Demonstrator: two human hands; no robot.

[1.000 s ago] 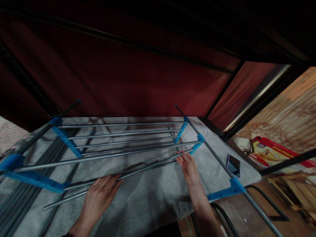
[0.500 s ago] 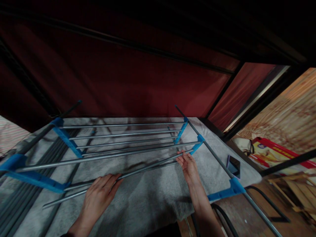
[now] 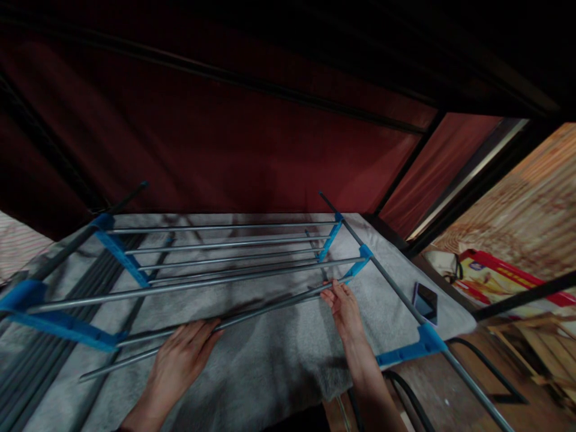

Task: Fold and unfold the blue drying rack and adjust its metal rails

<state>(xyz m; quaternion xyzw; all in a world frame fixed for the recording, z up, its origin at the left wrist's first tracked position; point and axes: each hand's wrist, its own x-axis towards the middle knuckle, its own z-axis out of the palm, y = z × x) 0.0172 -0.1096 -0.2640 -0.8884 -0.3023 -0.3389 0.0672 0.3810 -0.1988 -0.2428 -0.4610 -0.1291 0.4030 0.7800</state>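
A partly joined rack of grey metal tubes and blue plastic brackets lies on a pale towel-like cloth (image 3: 274, 375). My left hand (image 3: 182, 357) is wrapped over a grey tube (image 3: 270, 306) near the front, its fingertips partly hidden. Near that tube's right end, my right hand (image 3: 345, 309) pinches it between thumb and fingers, close to the blue bracket (image 3: 357, 270). The left end of the tube meets a long blue bracket (image 3: 67, 327). A second tube (image 3: 119, 364) runs just below, passing under my left hand.
Several loose grey tubes (image 3: 85, 294) lie along the left side. A phone (image 3: 425, 302) rests on the cloth at right, beside the rack's side tube (image 3: 396, 288). A dark red panel (image 3: 252, 144) stands behind; a red box (image 3: 504, 279) sits farther right.
My right hand and the right end of the tube have dropped slightly towards me. The left hand stays almost in place.
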